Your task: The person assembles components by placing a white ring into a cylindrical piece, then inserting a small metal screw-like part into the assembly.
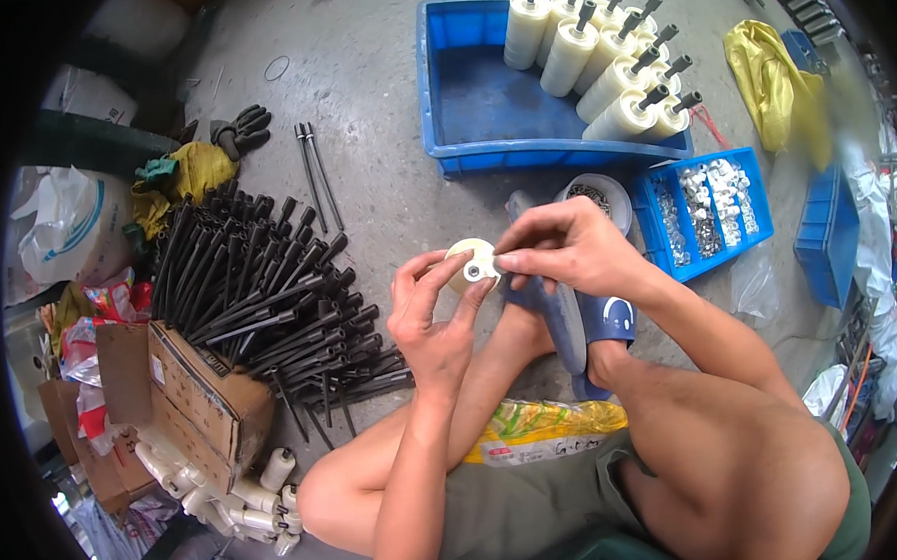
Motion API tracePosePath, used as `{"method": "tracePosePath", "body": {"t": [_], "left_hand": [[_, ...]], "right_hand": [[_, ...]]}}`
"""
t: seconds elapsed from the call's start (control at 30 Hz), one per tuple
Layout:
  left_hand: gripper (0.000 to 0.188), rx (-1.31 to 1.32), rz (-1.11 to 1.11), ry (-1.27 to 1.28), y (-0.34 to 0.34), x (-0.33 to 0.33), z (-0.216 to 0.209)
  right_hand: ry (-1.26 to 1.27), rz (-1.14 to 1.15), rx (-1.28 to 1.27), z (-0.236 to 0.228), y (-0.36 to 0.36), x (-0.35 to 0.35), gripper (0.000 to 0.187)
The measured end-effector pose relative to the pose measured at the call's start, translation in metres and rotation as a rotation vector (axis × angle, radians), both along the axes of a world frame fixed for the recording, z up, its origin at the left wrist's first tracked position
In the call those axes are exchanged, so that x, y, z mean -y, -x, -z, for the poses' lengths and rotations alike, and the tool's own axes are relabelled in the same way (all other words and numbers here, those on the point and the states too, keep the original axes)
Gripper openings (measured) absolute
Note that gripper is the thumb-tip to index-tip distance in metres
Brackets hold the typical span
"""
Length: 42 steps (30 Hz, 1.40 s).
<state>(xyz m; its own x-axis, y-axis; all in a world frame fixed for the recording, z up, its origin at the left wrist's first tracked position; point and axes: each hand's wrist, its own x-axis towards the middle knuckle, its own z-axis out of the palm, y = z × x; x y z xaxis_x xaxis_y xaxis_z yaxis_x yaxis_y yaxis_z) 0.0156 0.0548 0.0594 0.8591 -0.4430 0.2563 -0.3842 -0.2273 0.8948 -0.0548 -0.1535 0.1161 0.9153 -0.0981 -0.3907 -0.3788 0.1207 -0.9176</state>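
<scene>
My left hand (433, 326) grips a short cream-coloured roller (464, 250) from below, its round end turned up toward me. A small white fitting (473, 271) with a dark hole sits at that end. Thumb and forefinger of my right hand (572, 247) are pinched together at the right edge of this end; what they hold, if anything, is hidden. Beyond my hands, a large blue tray (508, 157) bears several upright cream rollers (569, 57) with black sockets on top. A blue compartment box (713, 258) of small white, clear and metal parts lies to the right.
A white tub (617, 205) of small metal pieces stands by the compartment box. Many black rods (257, 258) are heaped at left, beside a cardboard box (198, 391) and more cream rollers (277, 470). Two rods (319, 181), dark gloves (242, 132) and a yellow sack (765, 76) lie farther off.
</scene>
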Motion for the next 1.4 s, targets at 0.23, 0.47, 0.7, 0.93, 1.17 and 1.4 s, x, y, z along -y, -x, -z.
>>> {"method": "tracePosePath", "body": {"t": [0.23,0.47,0.7,0.93,1.17,1.4], "left_hand": [[0.042,-0.012,0.015,0.037,-0.003,0.003,0.004],[0.034,0.035,0.048,0.052,-0.01,0.008,0.002],[0.031,-0.051,0.022,0.13,-0.012,0.016,0.0],[0.027,-0.043,0.025,0.107,-0.013,0.012,-0.001],[0.028,-0.057,0.023,0.126,-0.007,0.018,-0.002],[0.029,-0.05,0.043,0.118,-0.001,0.02,-0.002]], "right_hand": [[0.091,-0.066,0.06,0.012,-0.023,-0.003,0.016],[0.072,0.06,-0.078,0.023,-0.028,0.031,0.024],[1.142,-0.255,-0.067,0.109,0.011,0.107,0.018],[1.225,-0.501,-0.173,0.137,0.035,0.111,0.028],[1.261,-0.634,-0.265,0.163,0.033,0.105,0.015],[1.125,-0.259,0.139,0.076,0.031,0.092,0.016]]}}
